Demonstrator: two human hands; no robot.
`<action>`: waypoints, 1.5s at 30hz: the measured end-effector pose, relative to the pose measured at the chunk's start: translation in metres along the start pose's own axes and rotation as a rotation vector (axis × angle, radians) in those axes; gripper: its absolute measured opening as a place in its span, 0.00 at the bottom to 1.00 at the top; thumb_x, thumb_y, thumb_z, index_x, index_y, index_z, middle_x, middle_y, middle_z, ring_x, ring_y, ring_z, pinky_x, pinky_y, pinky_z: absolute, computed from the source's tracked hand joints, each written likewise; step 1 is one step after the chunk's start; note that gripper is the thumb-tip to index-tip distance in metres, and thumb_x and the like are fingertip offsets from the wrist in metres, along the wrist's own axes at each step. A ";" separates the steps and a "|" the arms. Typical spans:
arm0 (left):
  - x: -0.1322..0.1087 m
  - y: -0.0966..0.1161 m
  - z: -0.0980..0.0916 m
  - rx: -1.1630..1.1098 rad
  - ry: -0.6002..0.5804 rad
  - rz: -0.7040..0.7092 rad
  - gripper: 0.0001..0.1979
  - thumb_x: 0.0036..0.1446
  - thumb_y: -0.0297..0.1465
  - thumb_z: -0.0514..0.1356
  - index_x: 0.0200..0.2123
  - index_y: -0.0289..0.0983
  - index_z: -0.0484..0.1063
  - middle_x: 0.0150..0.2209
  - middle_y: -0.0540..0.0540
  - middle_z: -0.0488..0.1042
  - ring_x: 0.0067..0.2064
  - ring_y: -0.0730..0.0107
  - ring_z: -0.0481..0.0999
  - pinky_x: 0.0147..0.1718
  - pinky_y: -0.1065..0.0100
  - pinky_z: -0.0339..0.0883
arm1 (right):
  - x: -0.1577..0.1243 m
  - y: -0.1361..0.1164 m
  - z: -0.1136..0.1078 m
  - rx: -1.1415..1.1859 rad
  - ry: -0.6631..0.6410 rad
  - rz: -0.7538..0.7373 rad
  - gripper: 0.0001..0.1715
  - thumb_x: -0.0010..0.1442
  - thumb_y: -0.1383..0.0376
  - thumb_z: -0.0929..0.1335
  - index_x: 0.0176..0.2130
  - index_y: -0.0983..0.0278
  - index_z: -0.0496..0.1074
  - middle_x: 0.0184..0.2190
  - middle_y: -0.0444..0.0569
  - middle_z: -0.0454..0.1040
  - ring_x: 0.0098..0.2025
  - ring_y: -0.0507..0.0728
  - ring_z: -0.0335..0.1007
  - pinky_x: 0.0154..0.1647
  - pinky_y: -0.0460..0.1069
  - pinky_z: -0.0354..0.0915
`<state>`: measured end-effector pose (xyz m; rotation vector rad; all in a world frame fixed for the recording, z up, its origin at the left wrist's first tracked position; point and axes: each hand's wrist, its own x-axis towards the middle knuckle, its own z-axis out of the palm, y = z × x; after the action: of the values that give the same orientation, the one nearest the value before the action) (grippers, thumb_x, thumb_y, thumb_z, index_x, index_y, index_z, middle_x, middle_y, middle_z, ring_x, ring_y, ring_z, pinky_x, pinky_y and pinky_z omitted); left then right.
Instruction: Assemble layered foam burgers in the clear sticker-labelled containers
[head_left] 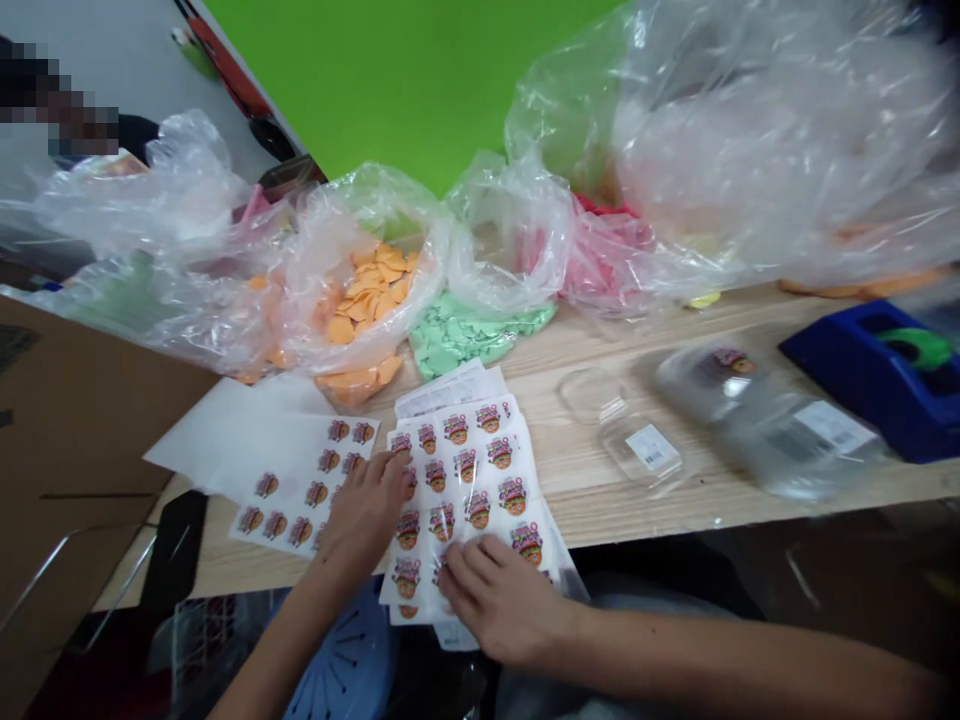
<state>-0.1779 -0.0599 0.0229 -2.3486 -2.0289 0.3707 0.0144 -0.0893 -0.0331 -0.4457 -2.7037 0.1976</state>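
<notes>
A stack of sticker sheets [491, 490] printed with rows of cartoon-face labels lies at the table's front edge. My left hand [375, 500] rests on the stack's left edge, fingers extended. On the lower part of the same stack lies my right hand [517, 600], its fingers loosely spread across the top sheet. Neither hand is visibly gripping anything. To the left, partly under my left forearm, is another sticker sheet [292, 490] with some labels gone. A plain white sheet [232, 430] sits behind it, and papers with small print [442, 390] stick out behind the stack.
Plastic bags of orange pieces [375, 290], green pieces [472, 335] and pink pieces [607, 250] line the back. Rightward are an open clear container [641, 445], stacked containers [787, 430] and a blue tape dispenser [877, 370]. A cardboard box [82, 430] stands left; a person is behind.
</notes>
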 end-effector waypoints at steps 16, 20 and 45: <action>-0.050 0.011 0.061 -0.357 0.064 -0.128 0.26 0.62 0.32 0.43 0.61 0.41 0.36 0.63 0.43 0.46 0.63 0.66 0.43 0.58 0.55 0.45 | -0.063 0.040 -0.025 0.103 0.171 0.260 0.17 0.60 0.62 0.62 0.48 0.64 0.68 0.48 0.48 0.71 0.48 0.56 0.65 0.47 0.54 0.60; -0.052 0.007 0.058 -0.340 0.105 -0.187 0.23 0.62 0.32 0.43 0.60 0.38 0.45 0.62 0.42 0.49 0.63 0.65 0.42 0.58 0.55 0.46 | -0.056 0.061 -0.021 0.090 0.171 0.261 0.20 0.59 0.66 0.62 0.51 0.68 0.64 0.50 0.54 0.68 0.52 0.60 0.60 0.51 0.58 0.58; -0.050 0.129 0.046 -0.291 0.597 0.351 0.26 0.53 0.47 0.52 0.48 0.34 0.66 0.50 0.41 0.70 0.56 0.56 0.62 0.51 0.55 0.62 | -0.049 0.098 -0.034 0.153 0.224 0.423 0.02 0.55 0.70 0.64 0.32 0.65 0.66 0.35 0.52 0.69 0.38 0.58 0.64 0.39 0.53 0.60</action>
<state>-0.0674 -0.1355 -0.0353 -2.5454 -1.4736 -0.6008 0.0986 -0.0112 -0.0388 -0.9298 -2.3281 0.4387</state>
